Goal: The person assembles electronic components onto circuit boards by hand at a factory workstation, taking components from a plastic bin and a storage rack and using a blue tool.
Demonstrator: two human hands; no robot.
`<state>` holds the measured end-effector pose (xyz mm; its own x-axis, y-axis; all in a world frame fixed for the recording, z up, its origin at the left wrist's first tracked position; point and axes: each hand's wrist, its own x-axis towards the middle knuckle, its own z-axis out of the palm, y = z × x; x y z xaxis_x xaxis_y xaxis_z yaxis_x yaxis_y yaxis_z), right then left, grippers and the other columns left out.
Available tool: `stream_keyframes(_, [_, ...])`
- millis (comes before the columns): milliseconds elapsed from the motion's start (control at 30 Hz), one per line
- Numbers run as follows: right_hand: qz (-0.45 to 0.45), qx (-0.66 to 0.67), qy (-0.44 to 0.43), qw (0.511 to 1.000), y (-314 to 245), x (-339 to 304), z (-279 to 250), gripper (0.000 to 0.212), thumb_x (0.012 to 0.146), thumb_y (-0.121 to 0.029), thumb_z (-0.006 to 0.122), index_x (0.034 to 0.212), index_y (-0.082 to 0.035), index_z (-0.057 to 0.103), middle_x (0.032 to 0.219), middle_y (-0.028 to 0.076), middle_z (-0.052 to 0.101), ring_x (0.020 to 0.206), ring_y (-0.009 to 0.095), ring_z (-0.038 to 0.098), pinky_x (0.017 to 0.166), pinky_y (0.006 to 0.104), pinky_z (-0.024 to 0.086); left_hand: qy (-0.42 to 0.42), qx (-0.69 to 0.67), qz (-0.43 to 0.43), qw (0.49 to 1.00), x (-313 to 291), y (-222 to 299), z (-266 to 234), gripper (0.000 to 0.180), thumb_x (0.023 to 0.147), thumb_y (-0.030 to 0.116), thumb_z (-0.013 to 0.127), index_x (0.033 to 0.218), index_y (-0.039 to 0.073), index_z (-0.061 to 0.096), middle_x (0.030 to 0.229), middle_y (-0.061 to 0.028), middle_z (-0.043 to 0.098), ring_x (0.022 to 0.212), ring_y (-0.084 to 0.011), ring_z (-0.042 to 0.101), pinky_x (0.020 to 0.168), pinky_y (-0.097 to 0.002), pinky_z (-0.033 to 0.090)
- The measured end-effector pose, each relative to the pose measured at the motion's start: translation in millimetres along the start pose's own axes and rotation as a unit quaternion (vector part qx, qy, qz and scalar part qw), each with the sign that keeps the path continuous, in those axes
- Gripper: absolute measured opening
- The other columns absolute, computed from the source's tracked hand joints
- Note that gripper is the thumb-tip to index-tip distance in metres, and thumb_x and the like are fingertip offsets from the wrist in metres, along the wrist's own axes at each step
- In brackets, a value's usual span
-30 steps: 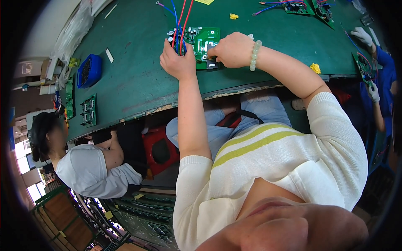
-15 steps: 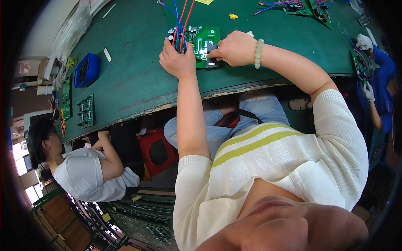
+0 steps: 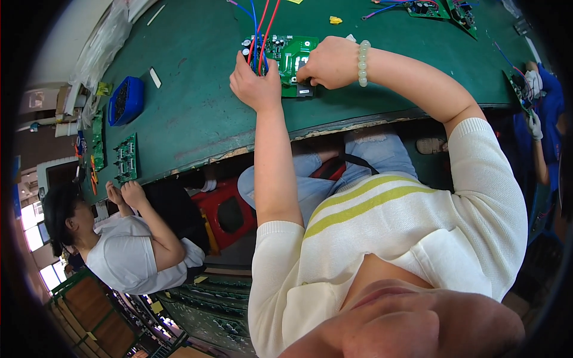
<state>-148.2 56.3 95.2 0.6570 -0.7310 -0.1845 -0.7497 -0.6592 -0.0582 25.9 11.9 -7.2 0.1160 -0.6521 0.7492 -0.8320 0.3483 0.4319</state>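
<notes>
A green circuit board [image 3: 290, 48] lies on the green table. Red and blue wires [image 3: 267, 30] rise from its left part. My left hand [image 3: 256, 86] grips the board's left side, fingers round the foot of the wires. At the board's right edge sits a black block-shaped part [image 3: 304, 90]. My right hand [image 3: 333, 62], wearing a beaded bracelet, has its curled fingers and thumb on that part. What lies under those fingertips is hidden.
A blue bin [image 3: 126, 101] of small dark parts and another circuit board [image 3: 125, 158] are on the table [image 3: 197, 107] to the left. Wired boards [image 3: 439, 11] lie at the far right. A co-worker [image 3: 128, 250] sits left; another person's gloved hands [image 3: 534, 122] hold a board at right.
My right hand has shifted slightly left and up over the black part. My left hand keeps its hold. The co-worker at left has raised both hands toward the table edge.
</notes>
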Motion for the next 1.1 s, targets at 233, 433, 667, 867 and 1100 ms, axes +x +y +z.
stream_keyframes(233, [-0.003, -0.009, -0.009, 1.0, -2, 3, -2, 0.021, 0.084, -0.021, 0.056, 0.103, -0.021, 0.064, 0.074, 0.007, 0.066, 0.073, 0.027, 0.065, 0.062, 0.0399, 0.05, 0.035, 0.004, 0.031, 0.999, 2, 0, 0, 0.051, 0.067, 0.023, 0.07, 0.11, -0.001, 0.058, 0.089, -0.0142, 0.064, 0.08, -0.0326, 0.058, 0.073, -0.0426, 0.046])
stream_keyframes(433, [0.022, 0.001, 0.034, 0.999, -8, -6, 9, 0.021, 0.084, -0.021, 0.056, 0.104, -0.021, 0.065, 0.072, 0.01, 0.066, 0.069, 0.027, 0.065, 0.06, 0.0399, 0.05, 0.007, 0.01, 0.015, 1.0, 0, -1, 0, 0.059, 0.062, 0.023, 0.071, 0.114, 0.0, 0.055, 0.1, -0.0135, 0.062, 0.089, -0.0303, 0.056, 0.078, -0.0409, 0.043])
stream_keyframes(667, [0.051, 0.025, 0.063, 0.996, -9, -11, 25, 0.021, 0.085, -0.022, 0.056, 0.103, -0.021, 0.065, 0.073, 0.01, 0.065, 0.067, 0.027, 0.065, 0.058, 0.0397, 0.05, 0.004, 0.012, 0.015, 1.0, -1, -2, 2, 0.059, 0.062, 0.024, 0.071, 0.114, -0.001, 0.055, 0.099, -0.0135, 0.062, 0.088, -0.0302, 0.056, 0.077, -0.0409, 0.043])
stream_keyframes(867, [0.049, 0.03, 0.102, 0.993, -8, -14, 34, 0.019, 0.086, -0.024, 0.055, 0.101, -0.02, 0.066, 0.077, 0.011, 0.064, 0.066, 0.028, 0.065, 0.058, 0.0401, 0.05, 0.002, 0.017, 0.016, 1.0, 1, -1, 1, 0.058, 0.062, 0.024, 0.071, 0.113, -0.001, 0.056, 0.098, -0.0135, 0.063, 0.087, -0.03, 0.057, 0.077, -0.0413, 0.043])
stream_keyframes(1100, [0.063, 0.048, 0.058, 0.995, -7, -13, 22, 0.021, 0.087, -0.025, 0.054, 0.106, -0.021, 0.063, 0.078, 0.011, 0.066, 0.069, 0.028, 0.065, 0.06, 0.0401, 0.05, 0.002, 0.012, 0.011, 1.0, 0, 0, 1, 0.058, 0.062, 0.023, 0.07, 0.113, -0.002, 0.056, 0.098, -0.0138, 0.063, 0.088, -0.0303, 0.057, 0.078, -0.0412, 0.043])
